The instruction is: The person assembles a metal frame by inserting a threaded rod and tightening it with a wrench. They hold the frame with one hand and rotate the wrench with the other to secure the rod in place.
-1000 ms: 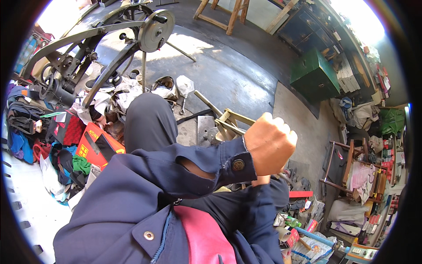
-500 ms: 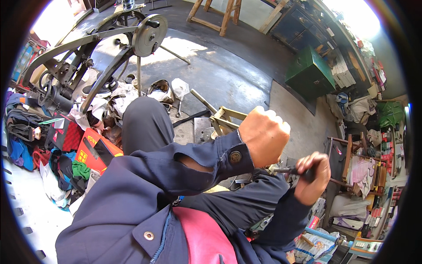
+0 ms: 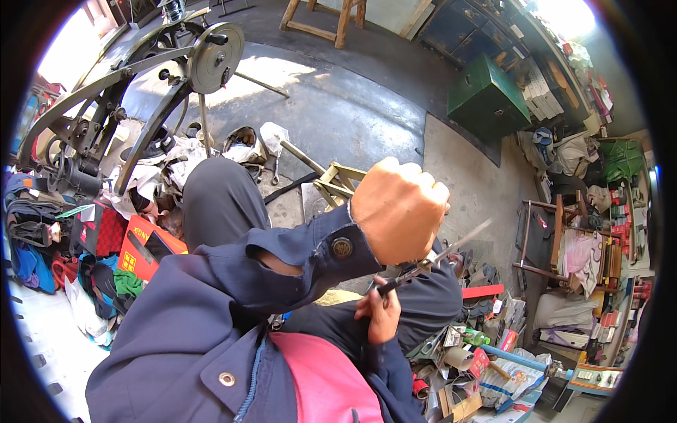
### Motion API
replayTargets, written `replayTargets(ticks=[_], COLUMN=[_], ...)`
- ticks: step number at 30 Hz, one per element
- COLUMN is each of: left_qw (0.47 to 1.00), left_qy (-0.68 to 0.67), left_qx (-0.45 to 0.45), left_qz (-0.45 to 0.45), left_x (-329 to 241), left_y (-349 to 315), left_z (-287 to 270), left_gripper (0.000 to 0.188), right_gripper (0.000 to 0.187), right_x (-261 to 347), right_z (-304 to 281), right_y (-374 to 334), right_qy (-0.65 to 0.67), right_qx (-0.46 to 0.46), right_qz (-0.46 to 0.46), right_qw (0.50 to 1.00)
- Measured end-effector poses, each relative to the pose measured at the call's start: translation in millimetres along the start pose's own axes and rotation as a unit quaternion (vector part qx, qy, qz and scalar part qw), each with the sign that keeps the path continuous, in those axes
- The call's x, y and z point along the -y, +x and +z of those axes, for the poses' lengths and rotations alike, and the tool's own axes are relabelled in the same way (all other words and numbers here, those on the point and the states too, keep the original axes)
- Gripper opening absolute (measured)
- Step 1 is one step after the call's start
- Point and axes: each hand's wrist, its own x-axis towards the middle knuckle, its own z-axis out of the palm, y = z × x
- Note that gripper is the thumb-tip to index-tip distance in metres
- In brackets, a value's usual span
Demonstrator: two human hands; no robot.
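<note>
Presently, a slim tool (image 3: 426,265) is gripped by the right hand (image 3: 382,314), its dark handle enclosed by the curled fingers, its thin metal shaft aimed up and to the right and blurred toward the tip. The tool is held just below the left hand (image 3: 400,211), which is closed in a tight fist; whether anything is pinched inside cannot be told, nor whether fist and shaft are touching. Both hands are framed by navy woven cuffs, the left one gaping and buttoned, above smooth dark trousers (image 3: 222,204). Beyond the fist, an olive frame (image 3: 338,180) of straight bars is partly hidden. The broadest room is offered by the dark, glossy floor sheet (image 3: 338,106), whose right edge is bordered by a matt grey strip of floor (image 3: 462,169). At the sheet's left edge a cast-metal machine (image 3: 159,134) with a round wheel is stood; near its far right corner a boxy green chest (image 3: 486,102) is placed. Movement on the left is hemmed in by crumpled fabrics (image 3: 32,229) and a flat-sided orange-red box (image 3: 141,250), on the right by mixed clutter (image 3: 458,358).
</note>
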Motion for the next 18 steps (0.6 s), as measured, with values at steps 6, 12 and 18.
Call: replayTargets(ticks=[6, 12, 18], left_qw=[0.999, 0.999, 0.998], left_qy=[0.031, 0.028, 0.05], left_qx=[0.02, -0.003, 0.0], left_qz=[0.002, -0.017, -0.029], left_x=[-10.4, 0.4, 2.1], left_y=[-5.1, -3.7, 4.1], left_z=[-1.4, -4.0, 3.3], left_gripper=[0.014, 0.016, 0.017], right_gripper=[0.031, 0.061, 0.042], right_x=[32.6, 184.8, 231.4], right_z=[-35.6, -58.1, -17.3], right_y=[154.1, 176.0, 50.4], right_qy=[0.225, 0.191, 0.041], right_qx=[-0.118, 0.071, 0.127], right_qz=[0.001, -0.158, -0.385], right_qw=[0.967, 0.966, 0.913])
